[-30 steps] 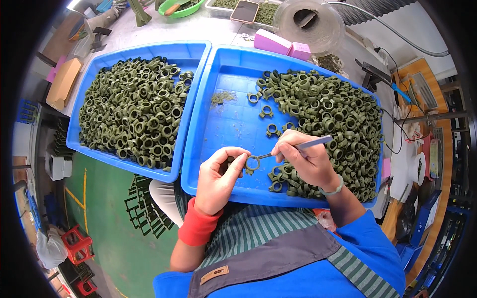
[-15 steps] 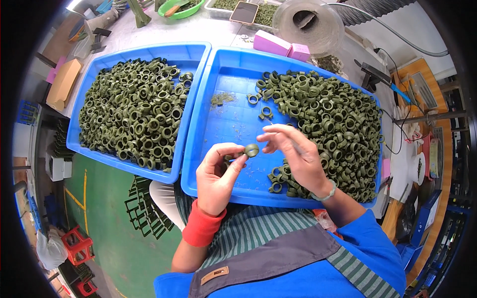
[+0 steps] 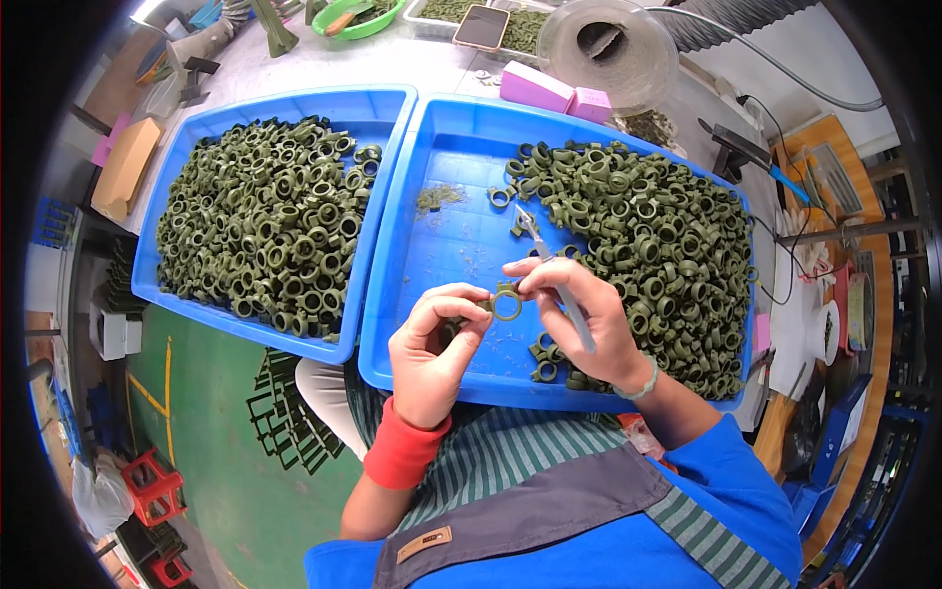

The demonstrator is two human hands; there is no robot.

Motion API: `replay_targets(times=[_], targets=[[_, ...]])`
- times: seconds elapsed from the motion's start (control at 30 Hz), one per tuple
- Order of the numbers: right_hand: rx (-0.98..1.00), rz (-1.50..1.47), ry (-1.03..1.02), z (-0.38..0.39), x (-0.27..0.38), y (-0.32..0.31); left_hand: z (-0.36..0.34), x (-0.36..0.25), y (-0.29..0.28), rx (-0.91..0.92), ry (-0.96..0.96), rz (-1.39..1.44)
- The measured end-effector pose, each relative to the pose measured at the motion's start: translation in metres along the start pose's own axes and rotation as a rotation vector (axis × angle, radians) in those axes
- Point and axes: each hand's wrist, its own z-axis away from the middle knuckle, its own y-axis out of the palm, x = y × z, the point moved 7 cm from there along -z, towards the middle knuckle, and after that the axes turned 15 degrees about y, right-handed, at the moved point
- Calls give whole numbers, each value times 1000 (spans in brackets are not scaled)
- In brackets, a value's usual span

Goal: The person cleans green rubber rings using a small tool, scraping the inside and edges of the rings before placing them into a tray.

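My left hand (image 3: 429, 355) pinches a small olive-green ring (image 3: 507, 319) with a short lug on its top, held face-on above the right-hand blue tray (image 3: 417, 265). More dark green shows inside the curled left fingers, too covered to make out. My right hand (image 3: 610, 329) holds a grey-handled craft knife (image 3: 577, 322), its metal tip pointing away from me. The right thumb and forefinger are at the ring's right side. Loose green rings (image 3: 648, 236) are heaped in the right half of this tray, beside and behind my right hand.
A second blue tray (image 3: 391, 128) full of similar rings stands at the left. Green scraps (image 3: 439, 196) lie on the right tray's floor. Behind are pink blocks (image 3: 537, 86), a phone (image 3: 482, 26), a green basin (image 3: 368, 22) and a round clear-rimmed duct mouth (image 3: 653, 64).
The right hand has come to the ring, and the knife now shows plainly, pointing away. The ring has turned from edge-on to face-on. The left hand stays nearly in place.
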Motion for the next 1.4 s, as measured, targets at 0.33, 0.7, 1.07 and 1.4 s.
replay_targets(times=[0.33, 0.7, 1.07, 1.4], targets=[[-86, 68, 155, -10, -17, -14, 0, 5, -2, -15, -2, 0], [-45, 961, 8, -9, -47, -15, 6, 23, -12, -241, -452, 676], [72, -233, 429, -10, -42, -8, 9, 29, -2, -149, -563, 483], [101, -359, 442, -2, -20, 7, 14, 29, 12, -28, -594, 316]])
